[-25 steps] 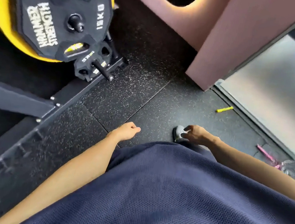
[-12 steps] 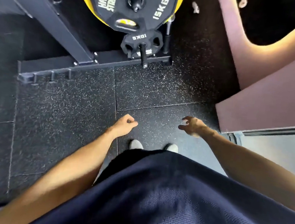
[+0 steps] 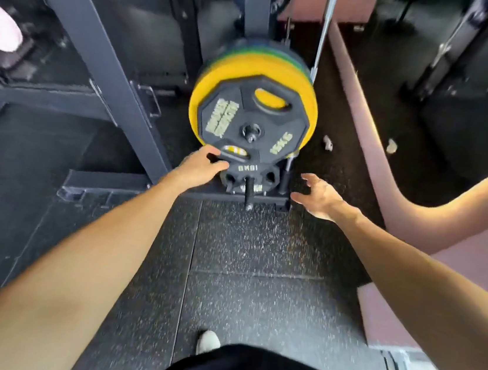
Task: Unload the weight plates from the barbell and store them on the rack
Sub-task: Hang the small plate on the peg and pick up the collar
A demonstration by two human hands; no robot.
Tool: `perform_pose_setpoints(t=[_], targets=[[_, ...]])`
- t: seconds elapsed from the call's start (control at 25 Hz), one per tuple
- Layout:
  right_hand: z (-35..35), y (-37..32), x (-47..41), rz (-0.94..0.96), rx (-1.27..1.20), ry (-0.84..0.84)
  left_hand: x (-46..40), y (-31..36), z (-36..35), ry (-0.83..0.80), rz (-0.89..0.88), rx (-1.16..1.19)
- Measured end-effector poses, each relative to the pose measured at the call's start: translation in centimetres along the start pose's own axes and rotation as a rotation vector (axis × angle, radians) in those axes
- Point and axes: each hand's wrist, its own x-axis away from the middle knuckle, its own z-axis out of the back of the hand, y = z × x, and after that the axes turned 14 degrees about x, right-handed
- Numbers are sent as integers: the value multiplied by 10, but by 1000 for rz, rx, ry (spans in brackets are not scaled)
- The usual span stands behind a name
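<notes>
A dark steel rack upright (image 3: pixel 102 75) slants down at the left; the left hand (image 3: pixel 199 165) reaches forward, its fingers curled onto the lower left edge of the black 15 kg plate (image 3: pixel 254 115); that many-sided plate, with pale lettering and grip holes, hangs on a rack peg before a yellow plate (image 3: pixel 304 100); a smaller black 10 kg plate (image 3: pixel 250 175) sits just below; the right hand (image 3: pixel 319 197) hovers released, grasping nothing, near the plates' right.
</notes>
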Motion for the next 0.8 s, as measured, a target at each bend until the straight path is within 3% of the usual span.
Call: perform_pose_setpoints(t=[0.32, 0.8], targets=[[186, -56, -29, 154, 53, 381, -2, 175, 104, 243, -420, 52], [424, -151, 17, 370, 81, 842, 64, 376, 224, 476, -845, -1]])
